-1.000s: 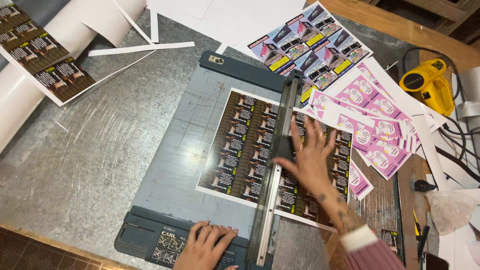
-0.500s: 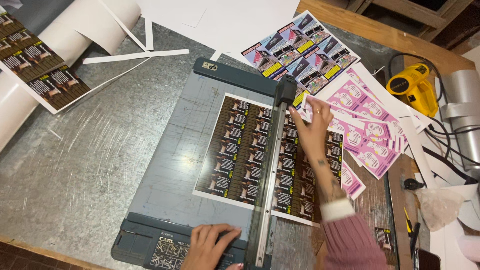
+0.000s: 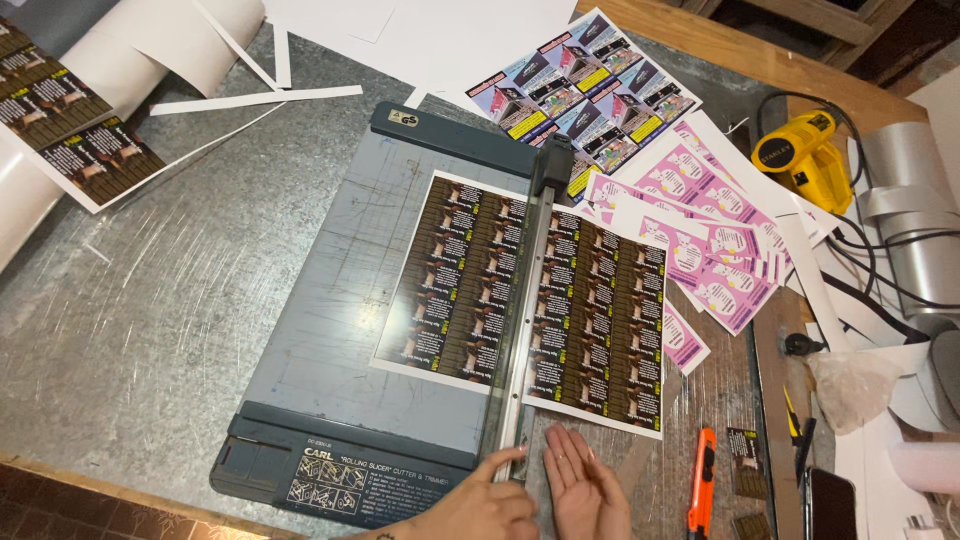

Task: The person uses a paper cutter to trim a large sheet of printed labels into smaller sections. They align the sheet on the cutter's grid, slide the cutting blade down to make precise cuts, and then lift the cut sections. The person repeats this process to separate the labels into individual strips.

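Seen from above, a scratched metal tabletop (image 3: 150, 300) fills the view. At ten o'clock lies a white-bordered dark printed sheet (image 3: 75, 125) beside a white paper roll (image 3: 120, 40), with thin white paper strips (image 3: 255, 98) at eleven o'clock.

In the centre sits a grey rolling paper trimmer (image 3: 330, 330), its long rail (image 3: 525, 310) running from twelve o'clock toward six o'clock. A brown sheet of small printed labels (image 3: 530, 300) lies flat across the trimmer under the rail, partly on the bed to the left and partly overhanging onto the table to the right.

At six o'clock, the left hand (image 3: 480, 505) rests at the near end of the rail, its fingers curled loosely with the fingertips touching the rail end, not clenched around anything. Just beside it, the right hand (image 3: 585, 490) lies palm up with fingers straight and released, holding nothing, just below the sheet's near edge.

At five o'clock lies an orange utility knife (image 3: 703, 480). At one o'clock are colourful printed sheets (image 3: 585, 85), then pink label sheets (image 3: 710, 230) at two o'clock, and a yellow heat gun (image 3: 805, 150) farther right.
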